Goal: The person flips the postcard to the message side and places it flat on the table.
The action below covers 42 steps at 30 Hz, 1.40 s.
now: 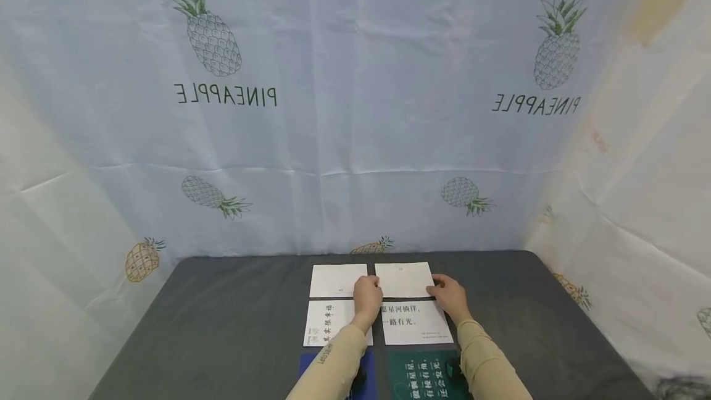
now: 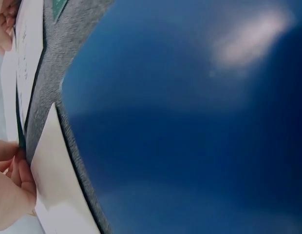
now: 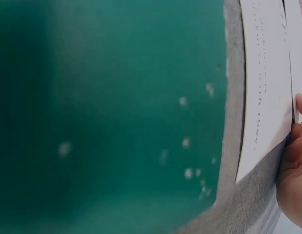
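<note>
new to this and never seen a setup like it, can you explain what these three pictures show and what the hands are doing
There is no machine here: a person works with two bare hands. The wide picture comes from a camera worn on the head, looking forward and down. The other two come from cameras on the wrists: a blue card fills much of the left one, a green card the right one. On the dark grey surface, beyond those, lie a left printed card and a right printed card, then a far left white card. The left hand and right hand hold the far right white card by its opposite side edges.
</note>
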### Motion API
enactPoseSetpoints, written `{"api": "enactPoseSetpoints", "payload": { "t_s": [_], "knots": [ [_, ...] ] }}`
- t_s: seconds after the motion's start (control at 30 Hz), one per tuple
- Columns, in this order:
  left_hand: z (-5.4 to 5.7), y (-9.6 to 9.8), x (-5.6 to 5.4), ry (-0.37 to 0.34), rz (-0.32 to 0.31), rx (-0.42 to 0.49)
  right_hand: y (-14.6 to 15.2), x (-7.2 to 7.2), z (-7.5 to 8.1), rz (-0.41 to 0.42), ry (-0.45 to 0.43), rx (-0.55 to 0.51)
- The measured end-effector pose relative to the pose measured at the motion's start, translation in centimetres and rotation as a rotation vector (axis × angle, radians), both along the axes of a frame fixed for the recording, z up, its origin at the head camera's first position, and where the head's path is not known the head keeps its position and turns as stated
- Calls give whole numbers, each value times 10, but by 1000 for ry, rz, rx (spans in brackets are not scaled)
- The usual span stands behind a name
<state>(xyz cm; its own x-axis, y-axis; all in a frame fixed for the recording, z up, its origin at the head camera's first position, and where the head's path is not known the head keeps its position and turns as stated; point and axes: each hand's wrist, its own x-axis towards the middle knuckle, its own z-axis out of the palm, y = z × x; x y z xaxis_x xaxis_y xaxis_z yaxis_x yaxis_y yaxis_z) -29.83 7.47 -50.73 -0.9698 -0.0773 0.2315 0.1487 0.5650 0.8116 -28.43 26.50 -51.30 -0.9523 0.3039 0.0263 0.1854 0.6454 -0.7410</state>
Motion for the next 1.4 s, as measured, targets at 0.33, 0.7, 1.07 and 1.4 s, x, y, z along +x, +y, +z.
{"api": "enactPoseSetpoints", "payload": {
  "t_s": [0.33,0.7,1.07,1.4],
  "knots": [
    [2,5,5,1,-60,-128,-4,-1,2,3,-3,64],
    [5,11,8,29,-111,-321,0,-4,-2,14,-2,137],
    [5,12,9,38,-108,-354,0,-5,-5,-1,21,169],
    [8,11,10,66,-108,-397,-5,-1,-3,-3,6,191]
  ]
}}
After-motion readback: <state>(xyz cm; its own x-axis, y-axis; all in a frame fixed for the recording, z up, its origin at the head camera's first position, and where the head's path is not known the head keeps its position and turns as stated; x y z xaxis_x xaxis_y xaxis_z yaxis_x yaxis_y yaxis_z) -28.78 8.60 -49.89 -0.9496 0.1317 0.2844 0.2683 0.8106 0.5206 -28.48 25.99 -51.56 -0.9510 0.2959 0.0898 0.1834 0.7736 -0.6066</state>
